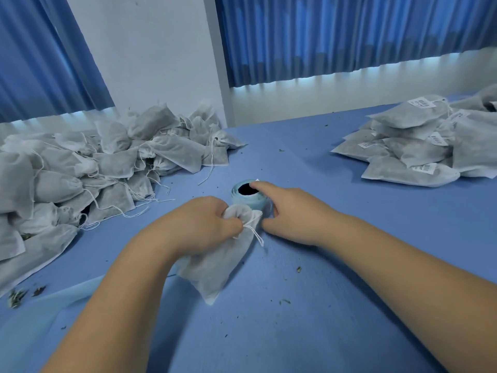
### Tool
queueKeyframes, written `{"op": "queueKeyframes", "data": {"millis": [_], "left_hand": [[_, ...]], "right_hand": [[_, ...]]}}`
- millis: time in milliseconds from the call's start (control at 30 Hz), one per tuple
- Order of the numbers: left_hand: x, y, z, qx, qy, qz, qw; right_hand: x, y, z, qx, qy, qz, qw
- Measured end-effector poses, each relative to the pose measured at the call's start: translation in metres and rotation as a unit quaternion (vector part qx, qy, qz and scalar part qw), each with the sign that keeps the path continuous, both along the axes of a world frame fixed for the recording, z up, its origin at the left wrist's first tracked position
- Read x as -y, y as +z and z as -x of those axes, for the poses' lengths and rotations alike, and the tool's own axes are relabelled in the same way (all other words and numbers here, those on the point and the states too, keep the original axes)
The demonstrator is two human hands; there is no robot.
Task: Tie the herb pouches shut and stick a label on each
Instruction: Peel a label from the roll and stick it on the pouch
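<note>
Broadly, blue tabletop [349, 265], flecked with herb crumbs. Far left, large heap of pouches [80, 170] with loose strings. Far right, smaller stack of labelled pouches [408, 146]. Near centre, one white pouch [215, 267] lying on the tabletop, neck bunched and gripped in left hand [204, 224]. Right hand [293, 214] just beside, index finger straight on top rim of label roll [252, 201], thumb low at its side; hold on roll not determinable. Drawstring [256, 235] dangling from neck. Probably light, soft, crushable, non-slippery fabric. Best held at gathered neck, not at slack body.
</note>
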State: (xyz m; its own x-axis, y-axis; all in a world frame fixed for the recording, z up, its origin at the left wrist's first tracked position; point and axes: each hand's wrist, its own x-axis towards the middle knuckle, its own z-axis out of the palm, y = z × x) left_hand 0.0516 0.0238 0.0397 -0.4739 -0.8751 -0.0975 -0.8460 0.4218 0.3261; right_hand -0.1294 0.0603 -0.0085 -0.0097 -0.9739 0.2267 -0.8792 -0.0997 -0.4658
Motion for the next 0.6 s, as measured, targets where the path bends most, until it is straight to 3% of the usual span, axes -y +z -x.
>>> {"op": "queueKeyframes", "data": {"millis": [367, 600], "left_hand": [[0.012, 0.005, -0.016, -0.009, 0.049, 0.002, 0.999], [0.015, 0.003, -0.019, -0.005, 0.049, -0.004, 0.999]], "right_hand": [[0.006, 0.000, 0.019, 0.065, -0.036, 0.011, 0.997], [-0.009, 0.005, 0.003, 0.077, 0.012, 0.058, 0.995]]}}
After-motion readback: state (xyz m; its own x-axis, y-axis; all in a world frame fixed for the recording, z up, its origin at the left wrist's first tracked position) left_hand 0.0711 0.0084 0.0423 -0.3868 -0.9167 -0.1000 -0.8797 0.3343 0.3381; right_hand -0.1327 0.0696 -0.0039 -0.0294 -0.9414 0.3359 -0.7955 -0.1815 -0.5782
